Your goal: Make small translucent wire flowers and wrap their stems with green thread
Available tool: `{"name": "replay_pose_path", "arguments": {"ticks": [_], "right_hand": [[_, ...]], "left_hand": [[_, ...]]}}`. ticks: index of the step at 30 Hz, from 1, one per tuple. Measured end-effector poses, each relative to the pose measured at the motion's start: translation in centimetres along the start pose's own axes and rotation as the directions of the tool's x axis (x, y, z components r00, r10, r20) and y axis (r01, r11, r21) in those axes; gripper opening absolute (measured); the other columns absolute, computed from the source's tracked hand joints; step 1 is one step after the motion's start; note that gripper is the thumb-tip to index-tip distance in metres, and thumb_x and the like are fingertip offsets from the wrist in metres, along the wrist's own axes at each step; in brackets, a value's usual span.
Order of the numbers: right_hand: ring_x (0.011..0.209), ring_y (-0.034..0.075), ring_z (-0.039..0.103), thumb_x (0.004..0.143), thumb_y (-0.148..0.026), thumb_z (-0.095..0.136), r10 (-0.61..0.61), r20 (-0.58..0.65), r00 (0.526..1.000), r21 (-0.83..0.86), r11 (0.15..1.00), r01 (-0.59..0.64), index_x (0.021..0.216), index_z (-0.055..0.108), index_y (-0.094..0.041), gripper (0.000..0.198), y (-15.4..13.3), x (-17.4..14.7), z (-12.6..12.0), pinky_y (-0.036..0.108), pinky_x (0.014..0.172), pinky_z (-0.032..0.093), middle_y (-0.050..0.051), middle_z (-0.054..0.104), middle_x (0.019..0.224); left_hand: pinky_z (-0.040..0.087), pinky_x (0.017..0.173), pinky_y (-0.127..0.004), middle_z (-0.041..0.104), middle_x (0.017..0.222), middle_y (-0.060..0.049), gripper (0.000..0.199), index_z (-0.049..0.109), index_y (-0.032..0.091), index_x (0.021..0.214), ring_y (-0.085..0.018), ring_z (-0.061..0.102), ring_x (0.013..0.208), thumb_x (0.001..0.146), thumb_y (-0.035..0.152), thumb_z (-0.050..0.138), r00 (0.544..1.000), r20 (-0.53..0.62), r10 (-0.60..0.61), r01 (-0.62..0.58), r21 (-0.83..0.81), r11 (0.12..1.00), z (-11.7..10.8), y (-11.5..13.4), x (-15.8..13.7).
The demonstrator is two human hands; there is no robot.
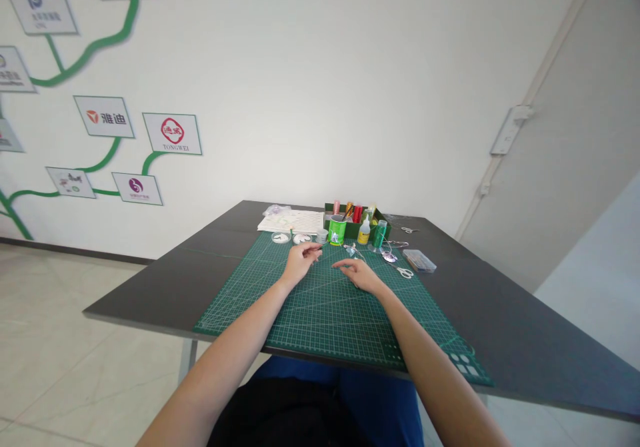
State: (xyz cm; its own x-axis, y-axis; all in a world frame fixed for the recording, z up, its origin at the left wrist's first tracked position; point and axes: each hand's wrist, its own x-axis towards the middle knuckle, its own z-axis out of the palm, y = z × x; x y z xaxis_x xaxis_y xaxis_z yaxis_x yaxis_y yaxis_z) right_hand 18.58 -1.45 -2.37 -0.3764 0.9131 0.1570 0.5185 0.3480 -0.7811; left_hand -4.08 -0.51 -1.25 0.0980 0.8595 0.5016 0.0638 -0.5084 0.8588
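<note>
Over the green cutting mat (330, 320), my left hand (299, 262) is closed in a pinch. A tiny dark thing (319, 248) shows at its fingertips, too small to name. A short gap away, my right hand (359, 275) has its fingertips together and pointing left; whatever they hold is too fine to make out. Just beyond the hands are small white dishes (281, 238), a stack of small clear round containers (321, 236) and a bright green can (337, 230). Small shiny pieces (351, 250) lie behind my right hand.
A dark green box (384, 222) with thread spools stands at the back, beside a white board (295, 221). Nearby are a yellow-labelled glue bottle (364, 233) and a green thread spool (379, 233). White-handled scissors (404, 272) and a clear case (419, 261) lie right on the dark table (505, 327).
</note>
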Motion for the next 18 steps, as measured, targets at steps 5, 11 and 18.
{"name": "replay_pose_path", "arguments": {"ticks": [5,11,18], "right_hand": [[0.035,0.009,0.031,0.089,-0.030,0.053,0.021,0.038,0.999,0.023,0.999,-0.022,0.105,0.075,-0.009,0.034,-0.6,-0.2,0.0,0.021,0.039,0.023,-0.009,0.036,0.039],[0.031,0.008,0.031,0.088,-0.034,0.055,0.003,0.157,0.988,0.117,0.993,-0.021,0.106,0.073,-0.008,0.037,-1.0,-0.6,-0.2,0.020,0.037,0.023,-0.010,0.037,0.034],[0.030,0.006,0.029,0.087,-0.037,0.059,-0.037,0.321,0.946,0.266,0.963,-0.052,0.115,0.072,-0.006,0.044,-1.4,-1.0,-0.1,0.019,0.037,0.022,-0.011,0.040,0.035]], "left_hand": [[0.054,0.065,-0.027,0.075,0.083,-0.005,0.017,0.076,0.015,0.098,-0.015,0.066,0.065,0.083,0.018,0.068,0.991,-0.056,0.122,-0.109,0.196,0.975,-0.4,0.2,-0.2],[0.054,0.080,-0.031,0.076,0.094,-0.005,0.021,0.076,0.019,0.100,-0.018,0.069,0.083,0.084,0.008,0.067,0.970,-0.072,0.233,-0.182,0.425,0.887,-0.8,0.2,-0.3],[0.054,0.085,-0.033,0.076,0.100,-0.006,0.023,0.077,0.020,0.102,-0.020,0.069,0.089,0.087,0.009,0.065,0.979,-0.030,0.204,-0.160,0.514,0.843,-1.0,-0.2,-0.4]]}}
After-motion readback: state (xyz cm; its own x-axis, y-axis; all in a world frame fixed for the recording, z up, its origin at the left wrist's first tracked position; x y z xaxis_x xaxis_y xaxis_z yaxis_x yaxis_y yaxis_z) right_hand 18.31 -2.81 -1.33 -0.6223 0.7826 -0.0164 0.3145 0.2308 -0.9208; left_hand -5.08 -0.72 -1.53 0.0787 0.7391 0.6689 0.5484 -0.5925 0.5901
